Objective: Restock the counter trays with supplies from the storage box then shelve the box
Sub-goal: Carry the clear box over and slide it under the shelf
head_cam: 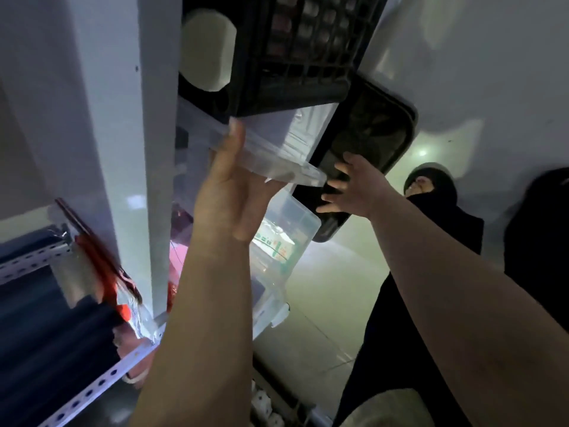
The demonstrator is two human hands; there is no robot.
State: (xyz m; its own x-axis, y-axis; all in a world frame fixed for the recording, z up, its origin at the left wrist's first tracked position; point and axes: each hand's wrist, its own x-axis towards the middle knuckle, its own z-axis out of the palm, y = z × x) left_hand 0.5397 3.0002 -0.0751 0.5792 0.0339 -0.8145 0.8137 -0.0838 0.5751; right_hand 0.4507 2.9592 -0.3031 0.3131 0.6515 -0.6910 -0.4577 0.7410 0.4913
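I look up at a white shelf unit. A clear plastic storage box (277,149) sits high on the shelf under a black lattice crate (295,53). My left hand (228,192) is raised against the clear box's lidded front corner, thumb on the rim, palm under it. My right hand (351,186) is lifted with fingers spread, touching a black tray (378,137) that leans beside the box. A second clear box (286,241) with green-printed packets stands lower on the shelf.
A white upright panel (123,149) of the shelf stands on the left. Perforated metal shelf rails (92,392) hold dark rolls and red-and-foil packets (120,291). A person in black (431,241) stands at the right. Pale floor tiles lie below.
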